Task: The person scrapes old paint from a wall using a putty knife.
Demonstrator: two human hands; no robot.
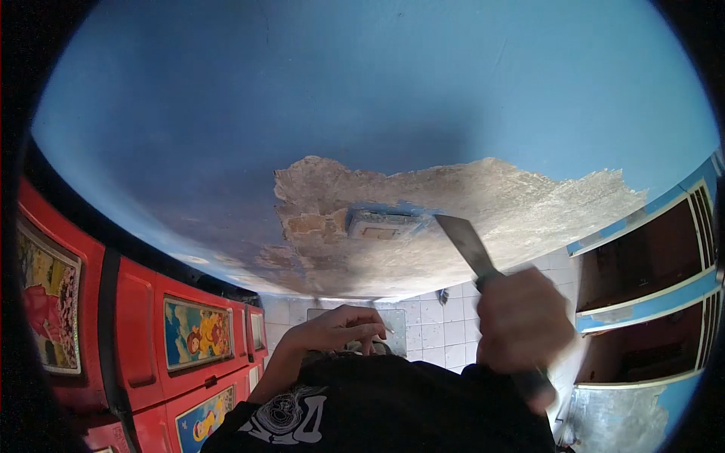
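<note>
In my right hand, blurred by motion, is a putty knife with a dark handle. Its flat metal blade slants up to the left, and its tip appears beside the right end of a blue-smeared switch plate or box on the wall. I cannot tell whether the blade touches the surface. Around the plate is a rough patch of bare plaster with a ragged paint edge. My left hand is bent in front of my body, a small thin white thing at its fingertips.
Blue paint covers the upper wall. A red cabinet with picture panels stands at the left. At the right is a blue-framed opening or shelf unit with dark recesses. White floor tiles and a grey mat lie below.
</note>
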